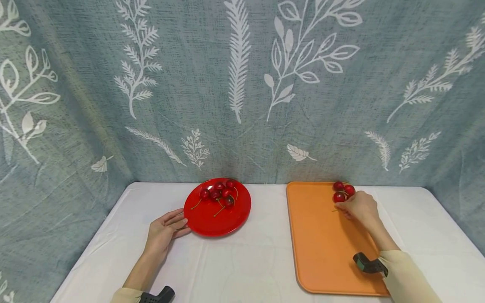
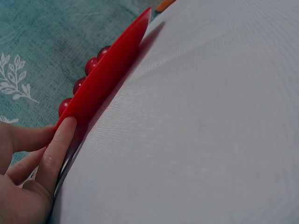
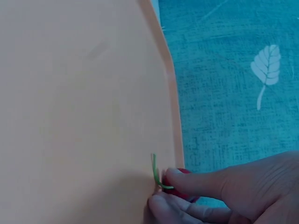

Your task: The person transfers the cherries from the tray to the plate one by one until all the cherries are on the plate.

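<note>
A round red plate (image 1: 217, 221) bears several dark red cherries (image 1: 215, 194) with thin green stems. At its left rim, my left hand (image 1: 161, 231) holds the edge between thumb and fingers. The left wrist view shows one fingertip against the plate's outer side (image 2: 100, 88). Across the table, my right hand (image 1: 360, 208) is over the far right part of an orange tray (image 1: 314, 240). Its thumb and fingers pinch a red cherry (image 3: 178, 192), whose green stem sticks out; the fingers partly hide the fruit. Other cherries (image 1: 338, 186) lie close by at the tray's far edge.
A white cloth (image 1: 265, 252) covers the table under plate and tray. Behind it hangs a blue-green curtain (image 1: 212, 105) with white leaf patterns, close to the table's far edge. Each wrist wears a small black device (image 1: 369, 264).
</note>
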`<action>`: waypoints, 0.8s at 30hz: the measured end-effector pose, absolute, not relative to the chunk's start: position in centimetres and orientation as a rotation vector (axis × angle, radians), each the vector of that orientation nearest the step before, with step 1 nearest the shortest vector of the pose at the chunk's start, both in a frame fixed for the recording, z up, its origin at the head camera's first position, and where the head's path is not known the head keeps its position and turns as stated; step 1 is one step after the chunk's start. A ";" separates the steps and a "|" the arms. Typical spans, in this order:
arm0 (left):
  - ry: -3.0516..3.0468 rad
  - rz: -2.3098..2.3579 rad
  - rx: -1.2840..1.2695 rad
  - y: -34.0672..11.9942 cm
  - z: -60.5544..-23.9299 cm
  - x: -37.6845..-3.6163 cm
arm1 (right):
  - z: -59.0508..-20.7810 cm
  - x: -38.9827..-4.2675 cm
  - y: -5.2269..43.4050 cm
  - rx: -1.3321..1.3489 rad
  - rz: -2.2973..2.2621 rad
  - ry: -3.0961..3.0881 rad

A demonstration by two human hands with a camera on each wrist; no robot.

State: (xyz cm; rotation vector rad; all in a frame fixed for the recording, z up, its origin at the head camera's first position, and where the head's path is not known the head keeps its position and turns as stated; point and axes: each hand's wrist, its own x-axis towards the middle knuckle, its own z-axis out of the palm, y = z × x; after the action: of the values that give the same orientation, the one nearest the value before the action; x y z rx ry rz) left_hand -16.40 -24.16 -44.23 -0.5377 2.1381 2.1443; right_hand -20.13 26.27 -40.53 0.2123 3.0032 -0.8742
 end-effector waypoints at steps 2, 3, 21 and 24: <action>2.142 2.143 -0.537 -24.1 -44.2 -16.4 | -40.6 -20.2 26.2 0.234 -0.893 2.975; 2.144 2.144 -0.536 -24.1 -44.1 -16.4 | -40.7 -20.3 26.2 0.237 -0.911 2.953; 2.153 2.130 -0.542 -24.0 -44.1 -16.4 | -40.4 -20.4 25.3 0.096 -1.232 2.890; 2.142 2.147 -0.522 -24.2 -44.1 -16.4 | -40.3 -20.8 24.6 0.124 -1.398 2.798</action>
State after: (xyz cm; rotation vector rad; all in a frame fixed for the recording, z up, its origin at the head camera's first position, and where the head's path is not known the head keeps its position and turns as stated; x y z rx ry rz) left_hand -16.37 -24.24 -44.14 -0.5224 2.1418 2.1465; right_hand -20.81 24.64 -40.29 0.1241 2.7979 -1.3980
